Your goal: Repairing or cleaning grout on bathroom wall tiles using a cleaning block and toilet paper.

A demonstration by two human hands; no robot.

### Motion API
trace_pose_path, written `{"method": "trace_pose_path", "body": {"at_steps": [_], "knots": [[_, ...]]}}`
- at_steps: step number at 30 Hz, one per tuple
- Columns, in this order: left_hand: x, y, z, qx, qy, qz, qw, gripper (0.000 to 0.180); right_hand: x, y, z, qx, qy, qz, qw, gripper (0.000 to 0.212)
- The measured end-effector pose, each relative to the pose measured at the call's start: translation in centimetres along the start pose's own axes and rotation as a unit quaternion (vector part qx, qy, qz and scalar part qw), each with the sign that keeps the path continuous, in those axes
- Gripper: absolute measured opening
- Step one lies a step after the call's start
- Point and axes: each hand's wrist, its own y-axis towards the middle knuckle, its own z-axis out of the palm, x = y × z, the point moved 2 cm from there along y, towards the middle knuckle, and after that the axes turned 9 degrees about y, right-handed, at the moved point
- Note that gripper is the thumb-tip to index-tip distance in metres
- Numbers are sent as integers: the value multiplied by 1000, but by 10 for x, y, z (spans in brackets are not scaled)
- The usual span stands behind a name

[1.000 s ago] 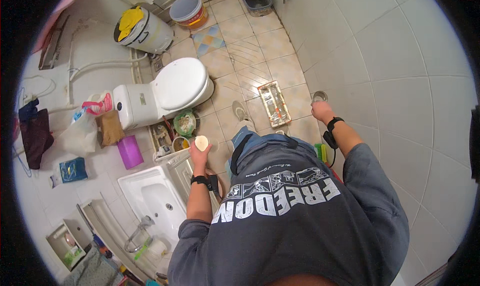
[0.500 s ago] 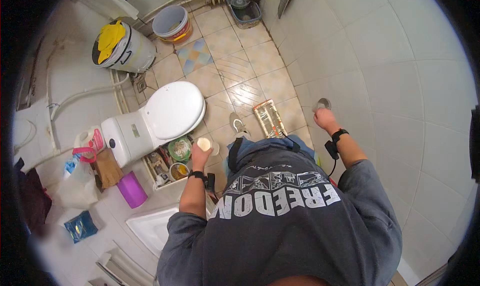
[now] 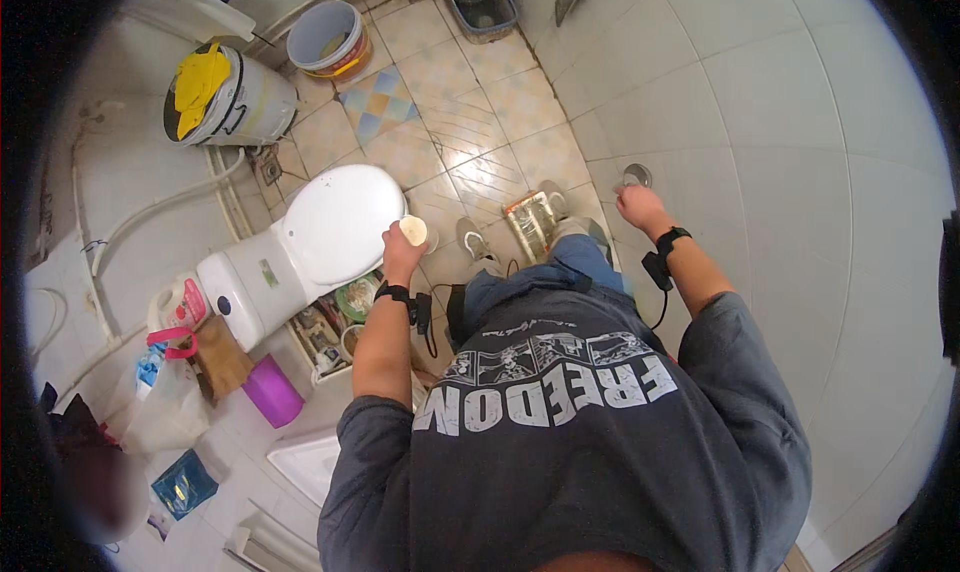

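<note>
Seen from above in a tiled bathroom, the left hand (image 3: 400,252) grips a pale round sponge (image 3: 413,231) beside the closed toilet lid (image 3: 340,222); the right hand (image 3: 638,208), fingers curled, rests against the wall tile (image 3: 800,172). The wiping looks underway; next, press the sponge flat to a surface.

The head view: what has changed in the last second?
The view swung away from the sink toward the floor by the toilet. The left hand kept hold of a pale round object; the right hand stayed against the tiled wall, by a small round fitting.
</note>
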Motion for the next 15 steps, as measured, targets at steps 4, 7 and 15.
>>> {"method": "trace_pose_path", "body": {"at_steps": [4, 7, 15], "knots": [[-22, -6, 9, -1, 31, -19, 999, 76, -13, 26, -2, 43, -10, -1, 999, 24], [-38, -12, 7, 11, 55, -44, 997, 70, -24, 46, 2, 55, -12, -9, 998, 24], [-76, 17, -22, 4, 137, -2, 991, 70, -45, 78, 25, 22, 41, 9, 999, 20]]}}
